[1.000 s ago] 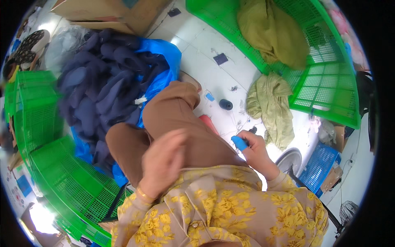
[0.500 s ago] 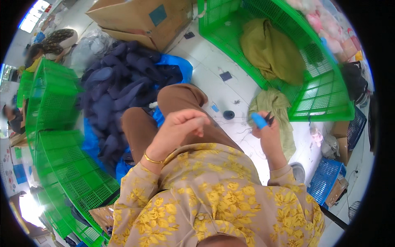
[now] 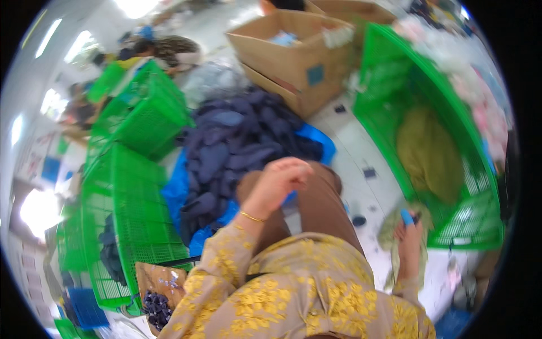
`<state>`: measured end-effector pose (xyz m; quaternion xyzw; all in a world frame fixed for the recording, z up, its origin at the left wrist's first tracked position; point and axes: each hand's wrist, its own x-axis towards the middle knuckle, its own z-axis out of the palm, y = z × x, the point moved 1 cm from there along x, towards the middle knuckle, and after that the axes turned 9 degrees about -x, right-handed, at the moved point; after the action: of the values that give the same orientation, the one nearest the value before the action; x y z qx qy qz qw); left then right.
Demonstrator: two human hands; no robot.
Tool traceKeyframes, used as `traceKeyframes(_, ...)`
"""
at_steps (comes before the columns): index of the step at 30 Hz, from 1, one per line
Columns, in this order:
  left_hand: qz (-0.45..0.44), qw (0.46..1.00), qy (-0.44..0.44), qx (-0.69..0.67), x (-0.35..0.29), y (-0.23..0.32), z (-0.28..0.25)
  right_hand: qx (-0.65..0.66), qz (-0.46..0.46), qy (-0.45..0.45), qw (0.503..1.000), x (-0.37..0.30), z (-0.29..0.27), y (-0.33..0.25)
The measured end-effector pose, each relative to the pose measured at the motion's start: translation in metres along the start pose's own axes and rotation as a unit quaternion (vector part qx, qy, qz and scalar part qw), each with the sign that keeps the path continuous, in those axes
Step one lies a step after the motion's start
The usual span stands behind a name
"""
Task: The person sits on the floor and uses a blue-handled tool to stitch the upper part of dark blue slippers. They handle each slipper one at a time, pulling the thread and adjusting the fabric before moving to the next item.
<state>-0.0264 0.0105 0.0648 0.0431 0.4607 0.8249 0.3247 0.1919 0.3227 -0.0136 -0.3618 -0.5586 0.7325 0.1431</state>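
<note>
Over my lap my left hand [image 3: 280, 183] is closed, fingers curled in; whatever they may hold is hidden. My right hand [image 3: 410, 243], out to the right beside a pale green cloth [image 3: 389, 230], is wrapped round small black thread snips [image 3: 417, 217], only partly visible. A blue cover [image 3: 406, 216] sits on one of its digits. Beyond my knees lies a heap of navy fabric pieces [image 3: 226, 147] on a blue sheet [image 3: 323, 138]. An olive cloth [image 3: 432, 155] is bunched inside the green crate at the right. The picture is somewhat blurred.
A large green crate [image 3: 389, 73] stands right, a cardboard box [image 3: 333, 68] ahead. More green crates [image 3: 149, 206] line the left. By my left elbow, a wooden board [image 3: 169, 277] bears small dark pieces. Dark scraps [image 3: 368, 172] dot the white floor. A person [image 3: 175, 51] crouches far left.
The view has swung left and up, so the heap, crates and box sit farther right and lower. Both hands keep much the same pose, the right still round the snips.
</note>
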Motion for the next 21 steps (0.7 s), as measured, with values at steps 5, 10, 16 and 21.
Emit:
traceKeyframes(5,0.019,0.974,-0.083,0.208,0.009,-0.010,0.009,-0.505,-0.159,0.049,0.847,0.054,-0.039,0.045)
traceKeyframes(10,0.160,0.877,-0.159,0.424,-0.014,-0.032,0.033,-0.421,-0.256,-0.073,0.867,-0.002,0.054,-0.003)
traceKeyframes(16,0.176,0.848,-0.168,0.471,-0.026,-0.029,0.045,-0.216,-0.090,-0.317,0.919,-0.032,0.142,-0.022)
traceKeyframes(21,0.085,0.910,-0.130,0.384,-0.038,-0.027,0.026,-0.108,-0.030,-0.315,0.943,-0.030,0.152,-0.025)
